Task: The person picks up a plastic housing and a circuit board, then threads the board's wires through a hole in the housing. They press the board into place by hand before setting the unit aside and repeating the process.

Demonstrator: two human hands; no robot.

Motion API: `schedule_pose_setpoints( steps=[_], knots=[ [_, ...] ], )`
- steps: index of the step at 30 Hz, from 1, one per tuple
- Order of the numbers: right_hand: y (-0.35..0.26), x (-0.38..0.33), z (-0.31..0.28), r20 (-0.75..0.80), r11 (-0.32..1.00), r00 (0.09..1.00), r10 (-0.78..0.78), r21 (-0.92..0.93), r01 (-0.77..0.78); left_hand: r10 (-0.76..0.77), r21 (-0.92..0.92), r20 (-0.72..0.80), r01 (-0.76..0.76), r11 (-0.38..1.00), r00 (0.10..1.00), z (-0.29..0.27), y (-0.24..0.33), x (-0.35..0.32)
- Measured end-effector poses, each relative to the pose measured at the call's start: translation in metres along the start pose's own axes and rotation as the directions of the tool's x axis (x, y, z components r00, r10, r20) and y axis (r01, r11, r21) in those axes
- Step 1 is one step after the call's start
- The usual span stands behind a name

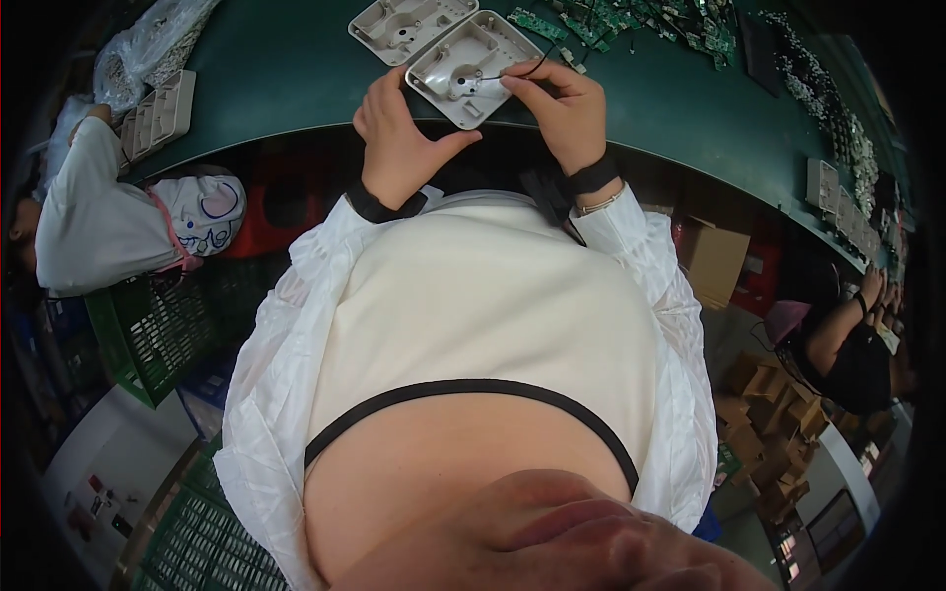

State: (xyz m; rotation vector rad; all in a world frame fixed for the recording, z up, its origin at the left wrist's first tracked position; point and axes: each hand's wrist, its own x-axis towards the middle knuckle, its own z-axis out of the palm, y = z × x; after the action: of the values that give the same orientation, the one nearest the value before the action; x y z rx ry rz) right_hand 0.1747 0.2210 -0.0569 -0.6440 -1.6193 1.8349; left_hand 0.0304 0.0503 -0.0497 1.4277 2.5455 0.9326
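Note:
A light-grey plastic housing half (445,106) with moulded ribs and a round centre rests at the table's near edge, tilted. My left hand (399,143) grips it, fingers along its left side and thumb by its lower corner. Over the housing, my right hand (570,113) pinches a thin black wire (541,63) between thumb and index finger. One wire end reaches toward the round centre; where the other end leads is hard to make out. A second grey housing half (379,28) lies just beyond, to the left.
Several green circuit boards (591,22) with wires are heaped at the back of the green table (271,74). At left, a person in a white top (94,222) sits by a grey compartment tray (163,113). Another person's arm (836,330) shows at right, near cardboard boxes (714,258).

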Motion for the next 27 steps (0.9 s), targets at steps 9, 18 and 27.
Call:
schedule_pose_setpoints(
  steps=[9, 18, 27],
  knots=[
    [-0.005, -0.002, -0.003, 0.098, 0.755, 0.954, -0.283, -0.59, 0.285, 0.163, -0.029, -0.108, -0.167, 0.986, 0.981, 0.011, 0.011, 0.001],
    [-0.02, -0.007, 0.005, 0.239, 0.434, 0.813, -0.53, -0.747, 0.503, 0.261, -0.204, -0.136, -0.285, 0.937, 0.956, 0.013, 0.011, 0.01],
    [-0.02, -0.002, 0.009, 0.264, 0.477, 0.785, -0.56, -0.672, 0.566, 0.285, -0.298, -0.161, -0.322, 0.898, 0.945, 0.014, 0.014, 0.012]
  ],
)
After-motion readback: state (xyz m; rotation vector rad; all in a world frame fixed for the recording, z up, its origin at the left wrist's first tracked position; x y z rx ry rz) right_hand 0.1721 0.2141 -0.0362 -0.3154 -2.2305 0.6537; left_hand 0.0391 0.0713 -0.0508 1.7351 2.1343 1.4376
